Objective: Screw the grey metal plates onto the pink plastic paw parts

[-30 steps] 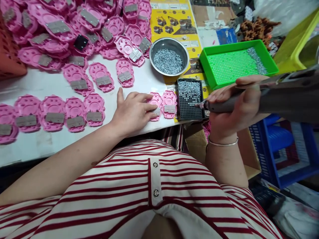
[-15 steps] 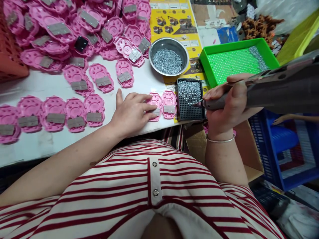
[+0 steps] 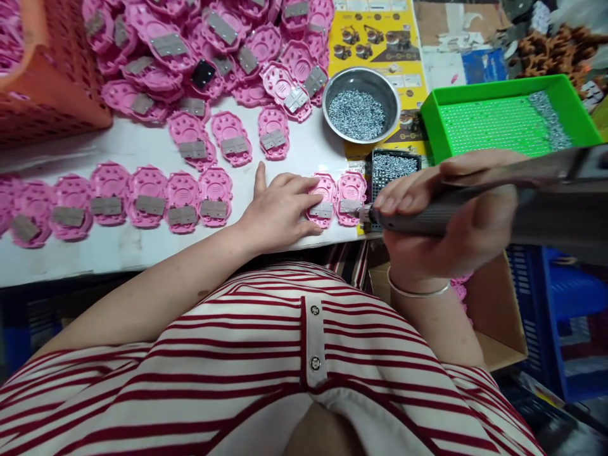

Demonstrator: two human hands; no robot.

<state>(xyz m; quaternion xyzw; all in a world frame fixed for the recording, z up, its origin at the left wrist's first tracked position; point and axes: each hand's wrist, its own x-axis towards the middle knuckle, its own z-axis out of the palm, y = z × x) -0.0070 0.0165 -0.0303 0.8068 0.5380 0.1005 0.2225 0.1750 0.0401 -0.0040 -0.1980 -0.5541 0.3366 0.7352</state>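
Observation:
My right hand (image 3: 441, 215) is wrapped round a grey electric screwdriver (image 3: 541, 196). Its tip meets the metal plate on a pink plastic casing (image 3: 351, 190) at the table's front edge. Just left of that lies a second pink casing (image 3: 323, 190), also with a plate. My left hand (image 3: 282, 206) rests on the table with fingers spread, their tips touching this second casing's left side. Partly hidden behind the screwdriver and my right hand is a black perforated screw tray (image 3: 393, 168) with many small screws.
A steel bowl of screws (image 3: 361, 104) and a green tray (image 3: 498, 120) stand behind. Several pink casings form a row (image 3: 147, 196) on the left, with a large pile (image 3: 204, 44) farther back. An orange basket (image 3: 61, 82) is far left; a cardboard box (image 3: 503, 316) sits below right.
The screwdriver tip has moved left from the black screw tray to the right-hand pink casing. My left hand stays by the left-hand casing. The whole view has shifted.

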